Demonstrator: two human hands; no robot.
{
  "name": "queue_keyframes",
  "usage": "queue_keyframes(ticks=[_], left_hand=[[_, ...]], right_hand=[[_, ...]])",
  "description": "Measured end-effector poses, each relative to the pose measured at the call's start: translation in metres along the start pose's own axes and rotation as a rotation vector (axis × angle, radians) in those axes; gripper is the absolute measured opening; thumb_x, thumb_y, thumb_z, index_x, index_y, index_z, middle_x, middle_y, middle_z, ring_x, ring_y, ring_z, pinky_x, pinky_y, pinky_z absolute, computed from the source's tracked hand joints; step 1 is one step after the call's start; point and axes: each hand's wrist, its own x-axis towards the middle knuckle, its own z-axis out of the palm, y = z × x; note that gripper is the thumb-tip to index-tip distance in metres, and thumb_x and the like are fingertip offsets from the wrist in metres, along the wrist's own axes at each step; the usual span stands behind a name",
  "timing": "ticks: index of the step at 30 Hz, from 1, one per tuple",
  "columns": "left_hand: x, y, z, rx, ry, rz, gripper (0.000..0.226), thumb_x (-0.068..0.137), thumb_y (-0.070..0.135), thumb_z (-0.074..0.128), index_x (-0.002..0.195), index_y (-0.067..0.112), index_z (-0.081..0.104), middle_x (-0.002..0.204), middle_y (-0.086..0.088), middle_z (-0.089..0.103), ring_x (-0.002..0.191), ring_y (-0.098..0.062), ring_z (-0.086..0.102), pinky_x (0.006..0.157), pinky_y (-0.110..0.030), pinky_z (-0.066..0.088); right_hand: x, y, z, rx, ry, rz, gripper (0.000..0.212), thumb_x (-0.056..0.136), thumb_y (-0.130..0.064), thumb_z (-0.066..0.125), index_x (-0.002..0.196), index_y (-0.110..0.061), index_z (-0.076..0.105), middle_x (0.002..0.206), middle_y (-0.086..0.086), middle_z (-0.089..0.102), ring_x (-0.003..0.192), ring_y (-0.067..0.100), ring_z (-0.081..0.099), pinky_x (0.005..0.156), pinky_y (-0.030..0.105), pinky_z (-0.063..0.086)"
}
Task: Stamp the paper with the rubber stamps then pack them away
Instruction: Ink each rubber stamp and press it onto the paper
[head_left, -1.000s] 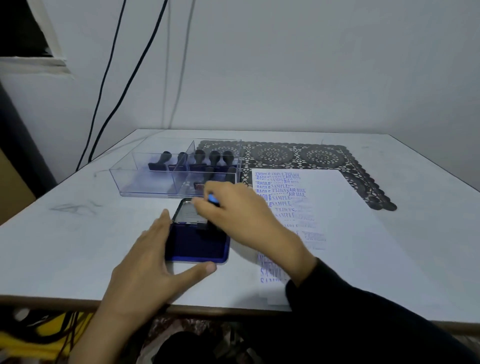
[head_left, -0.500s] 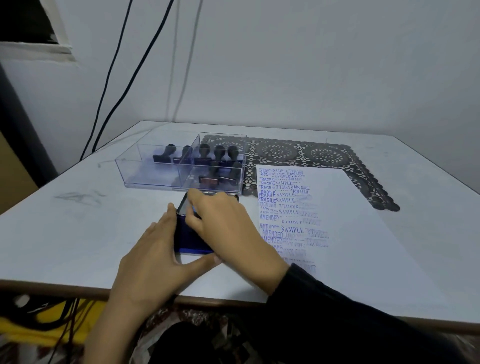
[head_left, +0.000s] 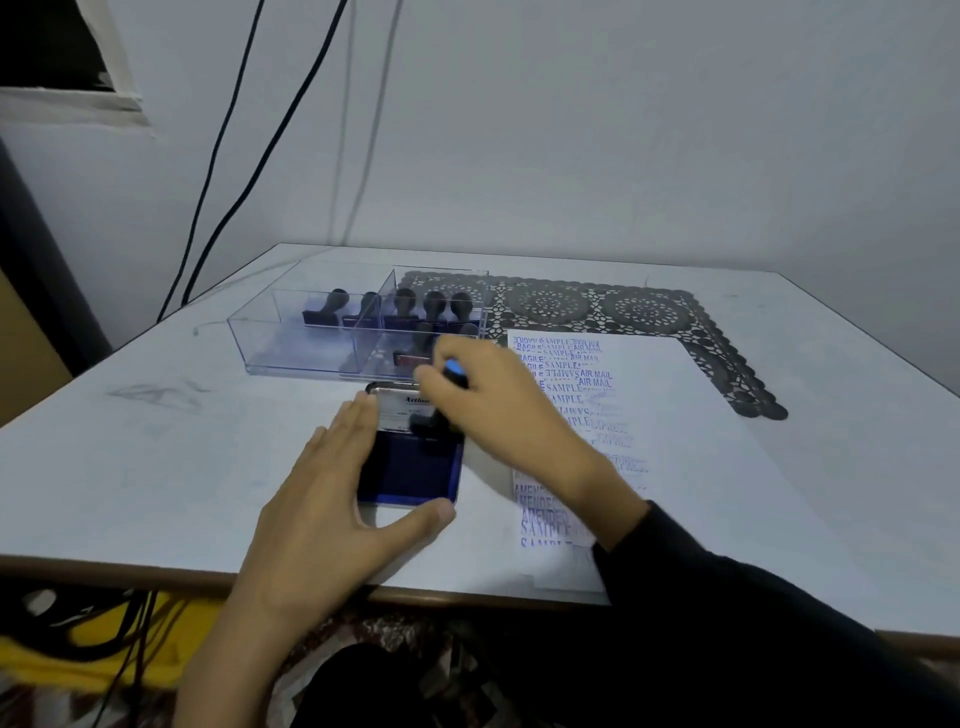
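Observation:
My right hand (head_left: 498, 410) grips a black rubber stamp (head_left: 434, 426) with a blue top, its base on or just over the far edge of the open blue ink pad (head_left: 410, 467). My left hand (head_left: 332, 499) steadies the pad, fingers straight along its left side and thumb across its near edge. The white paper (head_left: 675, 431), covered down its left side in blue stamp prints, lies to the right of the pad. A clear plastic organiser box (head_left: 291, 348) behind the pad holds several black-handled stamps (head_left: 434, 304) standing in its compartments.
A dark lace placemat (head_left: 623, 306) lies under the paper's far end. The table's front edge (head_left: 156, 569) runs just below my left hand. Black cables (head_left: 228, 171) hang down the wall at the back left.
My right hand first pressed the stamp down into the ink pad, then lifted and drew back towards the pad's far edge. My left hand has kept hold of the pad.

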Motion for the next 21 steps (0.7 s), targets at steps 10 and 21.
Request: queue_keyframes(ticks=[10, 21], left_hand=[[0.007, 0.065, 0.045, 0.008, -0.138, 0.314, 0.092, 0.082, 0.072, 0.038, 0.151, 0.032, -0.007, 0.151, 0.026, -0.019, 0.134, 0.017, -0.021, 0.095, 0.003, -0.019], [0.008, 0.077, 0.077, 0.218, -0.239, 0.316, 0.11, 0.062, 0.082, 0.0, 0.153, 0.022, -0.003, 0.159, 0.008, -0.012, 0.126, 0.012, -0.022, 0.094, -0.006, -0.029]], right_hand=[[-0.057, 0.048, -0.068, -0.306, 0.142, 0.161, 0.042, 0.089, -0.04, 0.055, 0.059, -0.015, 0.038, 0.051, 0.002, 0.04, 0.054, 0.02, 0.041, 0.051, 0.031, 0.028], [-0.074, 0.07, -0.068, -0.392, 0.187, 0.272, 0.033, 0.086, -0.029, 0.054, 0.06, -0.016, 0.039, 0.051, 0.001, 0.041, 0.057, 0.024, 0.043, 0.051, 0.032, 0.028]])
